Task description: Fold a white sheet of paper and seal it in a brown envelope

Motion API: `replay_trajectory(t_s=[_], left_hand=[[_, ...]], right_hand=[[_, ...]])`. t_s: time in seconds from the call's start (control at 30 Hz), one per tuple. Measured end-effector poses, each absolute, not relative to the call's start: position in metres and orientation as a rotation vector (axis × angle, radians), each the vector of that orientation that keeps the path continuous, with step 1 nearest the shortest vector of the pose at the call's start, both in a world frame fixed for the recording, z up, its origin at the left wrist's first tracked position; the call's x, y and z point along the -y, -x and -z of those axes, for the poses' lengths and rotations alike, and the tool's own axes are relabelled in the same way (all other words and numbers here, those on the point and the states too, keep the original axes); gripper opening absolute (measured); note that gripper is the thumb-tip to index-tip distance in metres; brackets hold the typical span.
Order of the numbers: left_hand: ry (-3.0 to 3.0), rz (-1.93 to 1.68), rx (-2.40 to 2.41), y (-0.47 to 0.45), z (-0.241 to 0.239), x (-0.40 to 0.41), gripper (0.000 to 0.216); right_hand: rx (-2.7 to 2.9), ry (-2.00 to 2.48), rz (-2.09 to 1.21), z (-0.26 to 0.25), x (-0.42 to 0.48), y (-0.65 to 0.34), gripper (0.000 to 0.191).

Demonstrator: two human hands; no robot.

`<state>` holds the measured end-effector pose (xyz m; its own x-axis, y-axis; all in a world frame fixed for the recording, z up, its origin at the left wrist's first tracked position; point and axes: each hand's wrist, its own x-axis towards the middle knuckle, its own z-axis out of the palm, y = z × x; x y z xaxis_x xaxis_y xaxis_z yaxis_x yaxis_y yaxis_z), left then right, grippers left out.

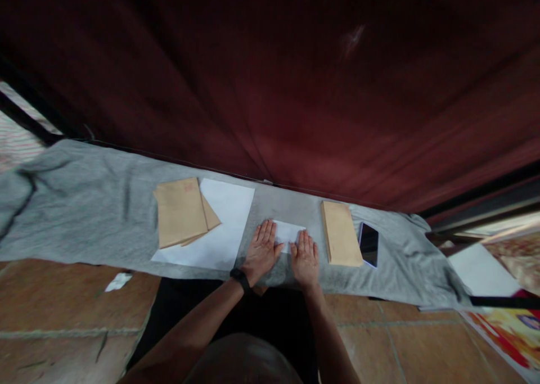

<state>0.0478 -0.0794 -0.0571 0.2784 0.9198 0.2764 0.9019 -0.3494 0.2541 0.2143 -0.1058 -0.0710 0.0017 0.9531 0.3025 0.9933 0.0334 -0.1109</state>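
A small white sheet of paper [288, 233], apparently folded, lies on the grey cloth between my hands. My left hand [262, 248] rests flat on its left end, fingers stretched out and pointing away from me. On the right end, my right hand [306, 260] lies flat too, its fingers straight. Both hands cover part of the paper. Left of them, brown envelopes [181, 212] lie over large white paper sheets [230, 215]. To the right of my right hand sits a stack of brown envelopes [341, 232].
A smartphone [369, 244] lies beside the right stack. Grey cloth [105, 204] covers the narrow bench, with a dark red panel [270, 91] rising behind it. On the tiled floor [363, 339] are a white scrap [118, 281] and a colourful printed sheet [506, 339].
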Motion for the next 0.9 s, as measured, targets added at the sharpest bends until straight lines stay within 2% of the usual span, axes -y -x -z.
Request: replay_trajectory(t_s=[0.3, 0.5, 0.77, 0.9], left_hand=[[-2.366, -0.616, -1.854, -0.034, 0.058, 0.092, 0.063], [-2.347, -0.604, -1.879, -0.034, 0.057, 0.094, 0.064], [-2.353, -0.594, -1.869, -0.033, 0.057, 0.096, 0.064], [-2.355, -0.629, -1.867, -0.031, 0.059, 0.098, 0.065]], right_hand=[[1.907, 1.969, 0.113, 0.074, 0.108, -0.229, 0.06], [1.786, 2.044, -0.002, 0.062, 0.09, -0.231, 0.05], [2.085, 1.921, -0.082, 0.043, 0.044, -0.232, 0.042], [2.074, 1.858, -0.265, 0.041, 0.026, -0.246, 0.033]])
